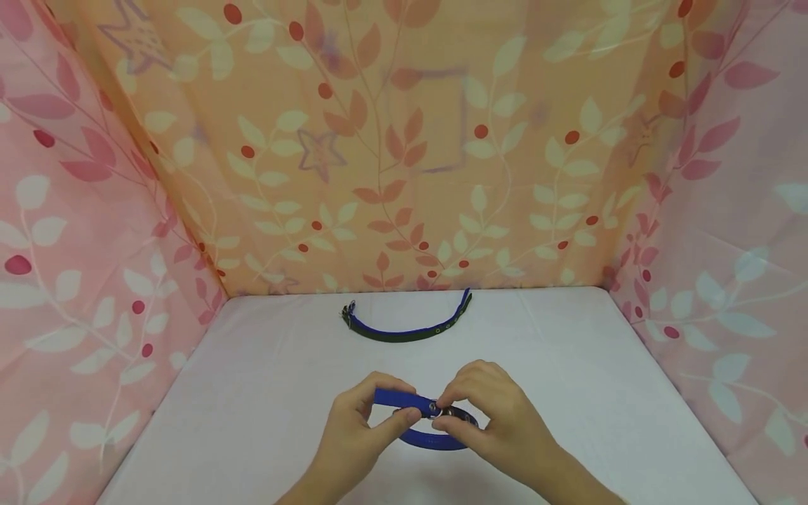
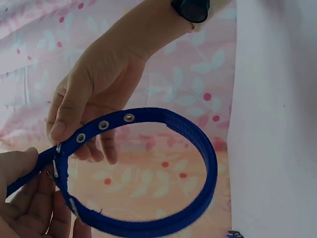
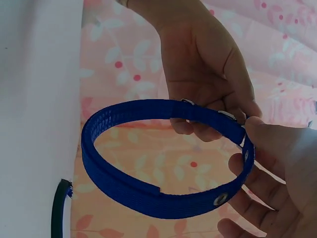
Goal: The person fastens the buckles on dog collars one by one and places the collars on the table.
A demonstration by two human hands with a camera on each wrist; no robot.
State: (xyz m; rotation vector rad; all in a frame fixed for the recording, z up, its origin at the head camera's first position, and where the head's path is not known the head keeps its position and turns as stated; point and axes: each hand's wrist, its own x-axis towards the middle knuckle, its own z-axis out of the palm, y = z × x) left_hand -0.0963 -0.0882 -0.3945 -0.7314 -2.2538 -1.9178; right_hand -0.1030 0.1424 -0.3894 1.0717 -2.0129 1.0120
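Low in the middle of the head view, both hands meet over the white worktop [image 1: 252, 393] and hold a blue collar [image 1: 435, 438] bent into a loop. The left hand [image 1: 362, 421] pinches the strap end between thumb and forefinger; the right hand [image 1: 499, 414] has its fingertips curled onto the metal buckle [image 1: 435, 407] where the strap passes through.

From above, the hands cover most of the loop and only its near arc shows. The left wrist view shows the whole ring of the blue collar [image 2: 198, 148] held up, with three metal eyelets [image 2: 103, 125] in a row along the strap at centre left, the right hand [image 2: 94, 89] above gripping it, and the left hand [image 2: 25, 198] in the lower left corner. The right wrist view shows the ring from the other side: the blue collar [image 3: 129, 183] with one eyelet near the lower right, the left hand [image 3: 208, 74] at top centre, and the right hand [image 3: 277, 178] at the right edge.

Counted: two collars, two hands. The second collar [image 1: 407, 328], blue with a dark edge, lies open in a shallow curve at the back of the worktop, well apart from the hands; only its tip shows in the bottom left of the right wrist view. Leaf-patterned fabric walls [image 1: 404, 140] close in three sides
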